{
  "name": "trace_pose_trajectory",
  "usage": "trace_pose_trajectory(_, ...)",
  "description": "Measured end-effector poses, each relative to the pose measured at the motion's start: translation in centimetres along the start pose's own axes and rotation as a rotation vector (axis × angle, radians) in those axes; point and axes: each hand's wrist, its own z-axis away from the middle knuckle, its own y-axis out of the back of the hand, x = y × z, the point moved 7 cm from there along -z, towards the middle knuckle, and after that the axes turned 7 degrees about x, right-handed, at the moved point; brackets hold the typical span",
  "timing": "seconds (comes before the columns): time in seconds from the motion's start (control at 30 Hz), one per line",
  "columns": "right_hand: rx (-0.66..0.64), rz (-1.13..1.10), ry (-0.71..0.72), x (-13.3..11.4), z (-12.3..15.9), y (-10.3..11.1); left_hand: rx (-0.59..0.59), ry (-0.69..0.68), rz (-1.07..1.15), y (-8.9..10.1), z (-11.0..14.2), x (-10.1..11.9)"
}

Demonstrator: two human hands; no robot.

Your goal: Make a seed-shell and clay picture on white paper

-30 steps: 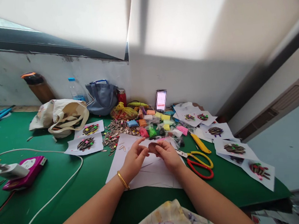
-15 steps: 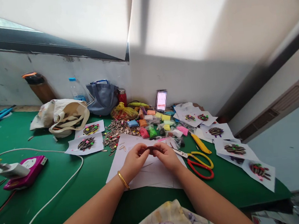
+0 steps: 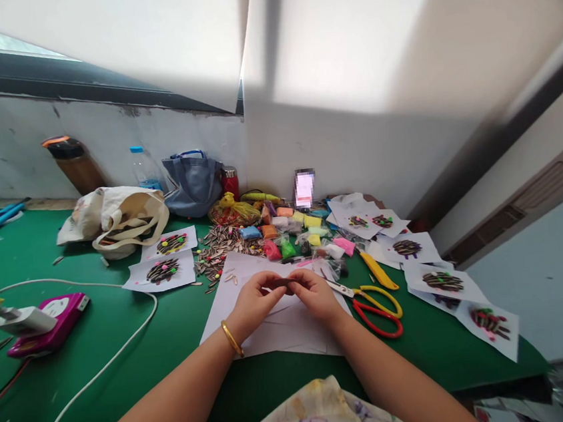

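Crosswise — brown piece (image 3: 285, 282), visible long axis left to right

Brown piece (image 3: 283, 282) — partly covered; phone (image 3: 304, 189) — pixelated.

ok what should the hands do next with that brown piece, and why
Perhaps press the brown piece gently along its edge, since the left hand and right hand both pinch it, close together above the white paper.

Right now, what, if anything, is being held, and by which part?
A brown piece, pinched at its left end by the left hand and its right by the right hand.
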Motion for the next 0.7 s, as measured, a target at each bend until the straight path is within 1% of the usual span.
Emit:
trace_pose_trajectory(0.07,-0.020,-0.011,-0.006,0.0,0.1,-0.3,0.043,-0.015,-0.052,0.3,-0.1,-0.1)
trace_pose_trajectory(0.1,-0.029,-0.021,-0.009,0.0,0.1,-0.4,0.047,-0.006,-0.040,0.3,-0.1,-0.2)
trace_pose_trajectory(0.17,-0.034,-0.044,-0.017,0.1,0.2,-0.4,0.020,0.041,0.031,0.1,-0.1,-0.6)
trace_pose_trajectory(0.23,-0.010,-0.029,-0.005,0.1,0.1,-0.2,-0.011,0.090,0.115,-0.2,-0.1,-0.9)
trace_pose_trajectory(0.3,0.013,0.007,0.015,0.0,0.0,0.1,-0.037,0.091,0.164,-0.4,0.0,-0.9)
trace_pose_trajectory(0.37,0.010,0.034,0.025,-0.1,0.0,0.1,-0.037,0.037,0.112,-0.4,0.0,-0.7)
trace_pose_trajectory(0.43,-0.008,0.040,0.021,0.0,0.1,0.1,0.007,-0.055,-0.017,0.0,0.0,-0.2)
trace_pose_trajectory(0.5,-0.023,0.089,0.035,0.1,0.2,0.0,0.055,-0.114,-0.126,0.5,0.0,0.1)
trace_pose_trajectory(0.57,-0.031,0.154,0.063,0.2,0.3,0.0,0.072,-0.101,-0.157,0.7,-0.1,0.0)
trace_pose_trajectory(0.7,-0.038,0.206,0.089,0.4,0.3,-0.1,0.058,-0.012,-0.122,0.7,-0.2,-0.3)
